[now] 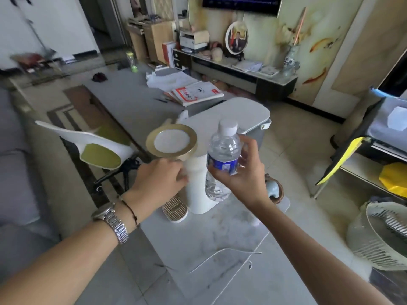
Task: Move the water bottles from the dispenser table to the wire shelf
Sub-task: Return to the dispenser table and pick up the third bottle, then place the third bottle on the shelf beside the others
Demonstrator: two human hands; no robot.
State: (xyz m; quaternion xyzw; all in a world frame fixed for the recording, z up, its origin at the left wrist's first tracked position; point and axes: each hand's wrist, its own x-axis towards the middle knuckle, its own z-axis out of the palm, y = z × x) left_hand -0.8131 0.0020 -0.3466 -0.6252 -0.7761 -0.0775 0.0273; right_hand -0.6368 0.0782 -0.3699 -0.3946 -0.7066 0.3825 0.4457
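Marble-patterned grey top of the dispenser table (220, 234) served as reference. On its near part lay a thin white cord (222, 253), curving loosely. Above the table's far half, the right hand (240, 172) was wrapped around a clear water bottle (222, 159) at its blue label, thumb in front, fingers curled behind; bottle upright, white cap on, its base close over the table, contact unclear. Left hand (160, 179), wrist bearing a metal watch (112, 221) and a dark string, rested loosely curled against the white dispenser (198, 186), grasping nothing visible; fingertips hidden against the column. The dispenser's gold-rimmed round top (171, 140) stood just left of the bottle, and its slotted drip tray (175, 209) sat at the column's foot. Behind the right hand, at the table's right edge, a small pale-blue figurine (273, 188) in a brown dish was partly covered by the wrist.

Right of the table, the wire shelf (374, 164) was cut off by the frame edge; it held a yellow object (394, 179). A white fan (381, 236) stood below it. Beyond the table lay a long grey table with books (196, 93), blurred.
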